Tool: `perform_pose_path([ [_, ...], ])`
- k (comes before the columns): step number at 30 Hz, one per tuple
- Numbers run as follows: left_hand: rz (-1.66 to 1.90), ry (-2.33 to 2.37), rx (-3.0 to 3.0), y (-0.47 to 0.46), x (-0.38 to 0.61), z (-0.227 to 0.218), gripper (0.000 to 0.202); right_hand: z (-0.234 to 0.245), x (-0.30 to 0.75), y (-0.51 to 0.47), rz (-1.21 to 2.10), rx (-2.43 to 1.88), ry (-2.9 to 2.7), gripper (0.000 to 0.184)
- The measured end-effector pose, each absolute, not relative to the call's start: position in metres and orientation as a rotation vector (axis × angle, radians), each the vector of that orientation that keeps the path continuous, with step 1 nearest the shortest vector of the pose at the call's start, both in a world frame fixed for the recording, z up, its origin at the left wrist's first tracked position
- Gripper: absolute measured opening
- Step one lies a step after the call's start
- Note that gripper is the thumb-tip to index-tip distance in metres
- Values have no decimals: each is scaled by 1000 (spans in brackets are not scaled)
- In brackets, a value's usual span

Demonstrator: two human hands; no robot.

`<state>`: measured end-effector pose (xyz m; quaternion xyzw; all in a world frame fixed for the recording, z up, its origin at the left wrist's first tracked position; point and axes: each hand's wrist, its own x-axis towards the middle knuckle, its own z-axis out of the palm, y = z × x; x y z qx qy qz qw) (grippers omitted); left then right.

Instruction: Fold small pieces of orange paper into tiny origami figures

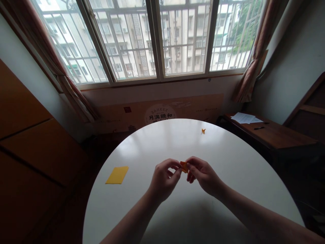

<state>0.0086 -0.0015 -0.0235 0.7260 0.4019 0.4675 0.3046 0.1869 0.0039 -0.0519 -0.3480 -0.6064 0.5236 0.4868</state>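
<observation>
Between my two hands, above the middle of the round white table, is a small piece of folded orange paper. My left hand pinches its left side between thumb and fingers. From the other side my right hand grips it, thumb and fingers closed and partly covering it. Its exact folded shape is too small to make out. Farther back on the table stands a small orange folded-paper figure, apart from both hands. To the left lies a flat square stack of yellow paper.
A dark wooden side table with white paper sheets stands at the right. Beyond the round table is a barred window with curtains. A wooden cabinet is at the left.
</observation>
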Motion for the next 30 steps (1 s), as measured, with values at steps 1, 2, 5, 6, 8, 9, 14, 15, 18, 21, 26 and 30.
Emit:
perform_pose_path([
  [1,1222,1054,1924,-2,8,-23,9,-51,187,4,1277,-841,-1479,30],
  [2,1210,1053,1931,-2,8,-23,9,-51,187,4,1283,-835,-1480,30],
  [5,1239,1077,1966,0,9,-24,8,-50,187,5,1302,-830,-1463,31],
  [6,1263,1086,1973,1,9,-26,8,-50,187,5,1302,-830,-1454,32],
  [8,1311,1096,1975,3,9,-29,10,-50,187,6,1294,-825,-1443,33],
  [9,1330,1097,1974,4,9,-30,10,-50,187,6,1289,-821,-1440,33],
  [14,1366,1058,2015,5,8,-33,12,-52,186,6,1288,-812,-1442,32],
  [15,1364,1052,2029,4,8,-32,13,-53,185,6,1287,-816,-1445,32],
  [18,1353,1060,2062,2,8,-31,16,-55,185,6,1283,-834,-1453,33],
  [21,1334,1092,2087,1,9,-30,16,-55,186,6,1274,-857,-1454,34],
  [26,1345,1146,2197,1,7,-30,12,-50,187,5,1280,-896,-1450,38],
  [30,1402,1234,2408,1,7,-27,9,-49,186,4,1284,-925,-1456,39],
])
